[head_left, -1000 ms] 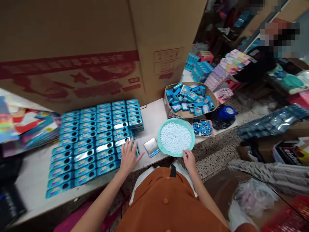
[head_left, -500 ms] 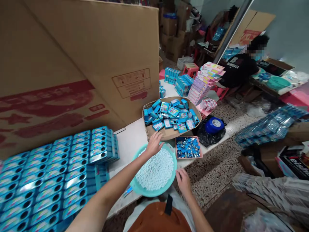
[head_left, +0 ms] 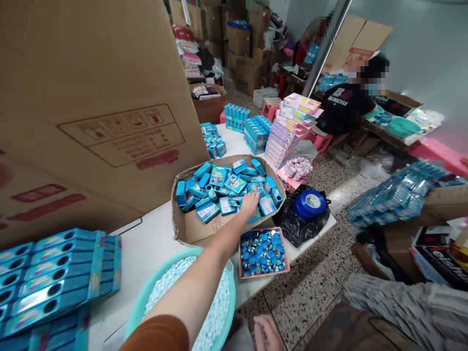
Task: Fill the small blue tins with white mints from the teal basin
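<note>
My left hand [head_left: 250, 204] reaches over the teal basin into a shallow cardboard tray [head_left: 190, 236]. Its fingers are stretched over the small blue boxes [head_left: 234, 184] heaped there, touching one near the front edge; no box is lifted. Below my forearm stands the teal basin [head_left: 231, 292], full of small pale-blue pellets [head_left: 171, 278]. My right hand [head_left: 268, 333] hangs low at the bottom edge, partly cut off, loosely open and with nothing visible in it. Near my left wrist sits a pink box [head_left: 287, 265] of blue and silver caps [head_left: 261, 251].
Stacked blue boxes [head_left: 54, 273] and a large carton [head_left: 109, 63] stand on the left. A blue tape roll [head_left: 310, 204] rests on a black bag [head_left: 298, 229] at the right edge. Behind are folded pink cartons [head_left: 288, 129]. A co-worker [head_left: 345, 105] sits farther off.
My left hand has moved forward from above the basin to the heaped boxes. My right hand is lower in view. The camera has shifted forward and right, showing the tray closer.
</note>
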A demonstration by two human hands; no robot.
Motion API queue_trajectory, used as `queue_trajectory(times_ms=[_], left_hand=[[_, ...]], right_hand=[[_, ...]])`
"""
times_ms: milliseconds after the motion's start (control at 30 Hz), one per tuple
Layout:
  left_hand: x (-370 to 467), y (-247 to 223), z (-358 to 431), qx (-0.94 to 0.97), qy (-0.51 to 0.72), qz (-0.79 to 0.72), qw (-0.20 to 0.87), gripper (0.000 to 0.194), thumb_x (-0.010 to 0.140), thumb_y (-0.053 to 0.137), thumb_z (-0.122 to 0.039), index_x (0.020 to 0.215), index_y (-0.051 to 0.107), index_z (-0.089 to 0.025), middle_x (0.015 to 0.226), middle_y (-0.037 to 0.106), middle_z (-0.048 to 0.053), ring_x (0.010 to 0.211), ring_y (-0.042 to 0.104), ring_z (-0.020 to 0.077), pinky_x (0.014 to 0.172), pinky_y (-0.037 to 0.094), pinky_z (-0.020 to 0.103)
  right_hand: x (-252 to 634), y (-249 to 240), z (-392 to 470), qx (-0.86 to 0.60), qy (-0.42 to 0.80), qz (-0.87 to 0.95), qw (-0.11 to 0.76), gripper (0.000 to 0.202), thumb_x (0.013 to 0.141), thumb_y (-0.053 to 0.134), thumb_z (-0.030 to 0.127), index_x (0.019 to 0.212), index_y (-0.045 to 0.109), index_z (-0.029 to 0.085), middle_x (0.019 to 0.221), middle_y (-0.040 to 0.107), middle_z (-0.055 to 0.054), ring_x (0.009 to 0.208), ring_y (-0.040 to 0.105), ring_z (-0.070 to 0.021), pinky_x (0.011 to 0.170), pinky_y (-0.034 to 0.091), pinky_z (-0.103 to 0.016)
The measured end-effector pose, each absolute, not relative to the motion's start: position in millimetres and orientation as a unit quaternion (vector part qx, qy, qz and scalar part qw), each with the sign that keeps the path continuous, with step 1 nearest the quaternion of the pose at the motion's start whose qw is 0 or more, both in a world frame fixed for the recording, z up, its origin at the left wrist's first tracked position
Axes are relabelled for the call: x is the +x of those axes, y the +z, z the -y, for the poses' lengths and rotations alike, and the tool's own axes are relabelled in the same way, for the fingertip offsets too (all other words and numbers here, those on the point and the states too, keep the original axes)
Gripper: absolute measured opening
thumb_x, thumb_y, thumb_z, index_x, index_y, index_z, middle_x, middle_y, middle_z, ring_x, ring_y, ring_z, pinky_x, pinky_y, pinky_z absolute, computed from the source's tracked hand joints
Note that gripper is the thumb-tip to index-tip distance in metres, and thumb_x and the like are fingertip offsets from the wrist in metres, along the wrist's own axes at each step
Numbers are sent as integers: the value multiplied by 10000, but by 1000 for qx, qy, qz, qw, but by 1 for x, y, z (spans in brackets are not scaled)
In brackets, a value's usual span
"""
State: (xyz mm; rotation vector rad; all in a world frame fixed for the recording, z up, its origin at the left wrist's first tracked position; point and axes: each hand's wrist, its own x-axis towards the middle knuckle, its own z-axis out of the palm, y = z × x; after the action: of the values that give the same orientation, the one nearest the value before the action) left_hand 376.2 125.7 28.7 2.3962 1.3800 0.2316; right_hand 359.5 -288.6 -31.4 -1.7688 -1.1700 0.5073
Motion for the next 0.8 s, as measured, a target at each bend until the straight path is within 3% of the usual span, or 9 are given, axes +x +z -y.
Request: queue_trajectory(times_ms=[100,167,300,433,600,800], left_hand=[[351,37,-117,842,101,-494,191,395,814,472,-99,1208,490,-129,1123,589,178,1076,555,280,915,420,419],[326,48,-101,810,184,-504,238,399,828,493,-159,1227,477,-161,1197,569,147,1113,541,254,945,419,396],[262,77,-38,533,437,-525,498,506,718,660,-274,1192,511,-178,1218,588,108,1120,555,250,958,434,393],[195,106,46,270,459,-494,688,578,596,765,-248,1131,569,-149,1137,651,113,1002,628,244,913,470,387],[133,121,125,204,483,-567,636,457,557,807,-259,964,649,-124,955,710,83,886,658,216,887,485,369],[92,108,178,236,487,-685,488,559,510,838,-316,993,613,-150,968,706,86,911,658,243,880,496,403]], right_hand=[[370,-13,274,-688,282,520,421,196,892,470,265,927,662,247,864,684,-55,821,669,-176,729,554,-250],[370,-2,262,-676,312,535,399,206,903,450,246,952,649,247,905,676,-55,876,654,-169,777,539,-256],[361,16,236,-636,365,588,341,217,911,437,243,987,639,246,960,661,-57,934,626,-168,833,510,-279],[345,25,207,-567,391,664,291,230,911,424,247,981,641,216,972,656,-71,951,605,-184,864,486,-326],[313,9,169,-454,404,765,211,209,878,471,255,986,642,199,979,645,-74,975,575,-204,882,470,-358],[280,-35,122,-482,307,805,160,295,888,430,302,1052,613,139,1057,608,-137,1056,523,-247,941,425,-400]])
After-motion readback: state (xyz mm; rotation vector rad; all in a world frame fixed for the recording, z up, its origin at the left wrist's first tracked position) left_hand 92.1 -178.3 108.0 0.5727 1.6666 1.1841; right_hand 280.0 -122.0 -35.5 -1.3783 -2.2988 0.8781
